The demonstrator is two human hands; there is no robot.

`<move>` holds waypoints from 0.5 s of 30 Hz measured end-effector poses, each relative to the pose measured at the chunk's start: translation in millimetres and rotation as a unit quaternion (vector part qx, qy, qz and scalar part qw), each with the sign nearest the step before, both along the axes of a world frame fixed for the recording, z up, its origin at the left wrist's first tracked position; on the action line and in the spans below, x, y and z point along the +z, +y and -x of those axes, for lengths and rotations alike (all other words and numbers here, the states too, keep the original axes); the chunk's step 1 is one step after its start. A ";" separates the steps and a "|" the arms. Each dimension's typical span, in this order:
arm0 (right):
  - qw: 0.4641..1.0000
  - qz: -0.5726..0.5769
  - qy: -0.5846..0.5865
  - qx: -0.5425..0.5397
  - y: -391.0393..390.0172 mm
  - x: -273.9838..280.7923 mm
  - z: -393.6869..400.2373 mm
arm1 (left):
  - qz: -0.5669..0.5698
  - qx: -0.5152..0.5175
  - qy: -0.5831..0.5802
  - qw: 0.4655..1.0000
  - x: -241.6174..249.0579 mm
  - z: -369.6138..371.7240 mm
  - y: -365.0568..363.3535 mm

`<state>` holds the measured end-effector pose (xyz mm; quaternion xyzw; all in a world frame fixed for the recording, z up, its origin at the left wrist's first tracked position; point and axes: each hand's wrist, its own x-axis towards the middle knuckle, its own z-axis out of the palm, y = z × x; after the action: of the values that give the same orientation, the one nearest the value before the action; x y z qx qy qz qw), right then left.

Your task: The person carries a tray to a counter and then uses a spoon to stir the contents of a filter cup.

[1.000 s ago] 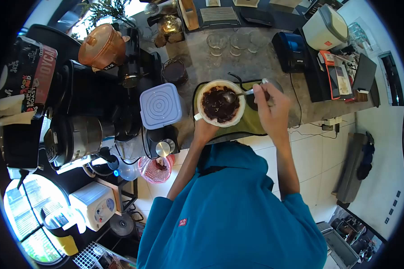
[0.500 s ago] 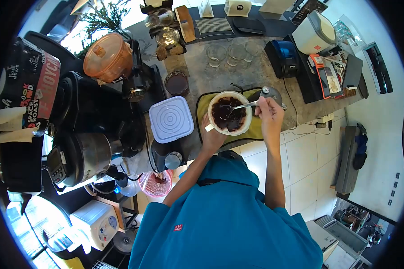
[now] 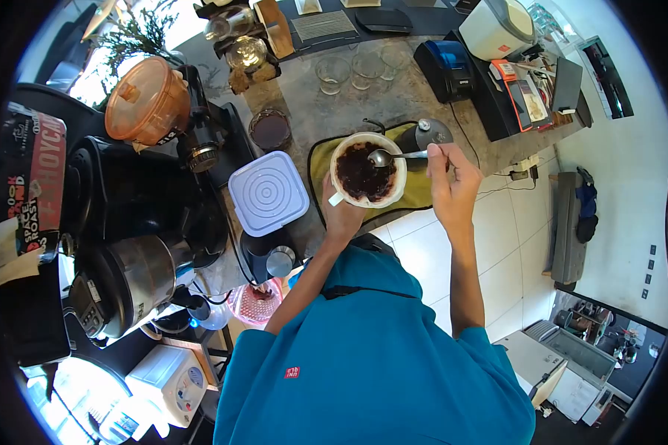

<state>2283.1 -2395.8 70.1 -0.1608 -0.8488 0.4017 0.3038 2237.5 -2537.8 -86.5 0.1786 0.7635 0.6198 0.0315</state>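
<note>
My left hand (image 3: 343,216) is closed round the lower left side of a white coffee dripper (image 3: 335,199), its fingers partly hidden beneath. Dark, wet-looking coffee grounds (image 3: 364,178) fill the inside and smear the pale wall. Between the thumb and fingers of my right hand (image 3: 454,182) is the handle of a metal spoon (image 3: 381,158). The spoon's bowl is over the grounds, near the upper right part of the opening. Below the dripper lies an olive-green cloth (image 3: 417,194) with a black edge. A dark grinder-like device (image 3: 432,133) stands just beyond the spoon handle.
Left of the dripper are a lidded square container (image 3: 269,194) and a glass of dark liquid (image 3: 270,130). Several clear glasses (image 3: 367,70) stand farther back. A coffee machine (image 3: 141,193) occupies the left side; a blue-black printer (image 3: 445,70) sits at back right.
The spoon's bowl has moved up and right from the middle of the grounds and now shows clearly. My left hand still holds the dripper. The whole view has shifted slightly.
</note>
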 end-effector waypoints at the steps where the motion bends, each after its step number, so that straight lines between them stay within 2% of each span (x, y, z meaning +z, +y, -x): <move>1: 1.000 -0.006 -0.001 -0.003 -1.0 -4.6 -0.7 | -0.024 0.009 -0.028 0.999 2.1 -1.1 0.1; 3: 0.999 0.030 -0.015 -0.010 -1.7 -17.2 -0.8 | -0.046 0.016 -0.056 0.997 -8.1 -2.2 -0.7; 5: 0.997 0.066 -0.028 -0.017 -0.3 -27.1 0.8 | -0.064 -0.007 -0.030 0.997 -38.8 -2.9 -0.4; 7: 0.987 0.154 -0.051 -0.020 0.2 -35.4 0.2 | -0.044 -0.019 -0.030 0.998 -40.6 -3.5 -0.9; 8: 0.986 0.157 -0.051 -0.021 1.5 -41.9 0.2 | -0.026 -0.029 -0.027 0.999 -41.0 -4.2 -2.0; 10: 0.962 0.272 -0.016 -0.026 6.7 -51.4 0.4 | -0.037 -0.018 -0.035 0.999 -29.8 -4.7 -2.9; 15: 0.942 0.332 0.034 -0.036 9.9 -44.7 -1.5 | -0.074 0.003 0.000 0.997 -20.6 -1.9 1.3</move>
<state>2284.6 -2385.9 25.4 -0.2696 -0.6498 0.6548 0.2762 2239.4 -2536.5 -107.1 0.1780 0.7159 0.6749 0.0163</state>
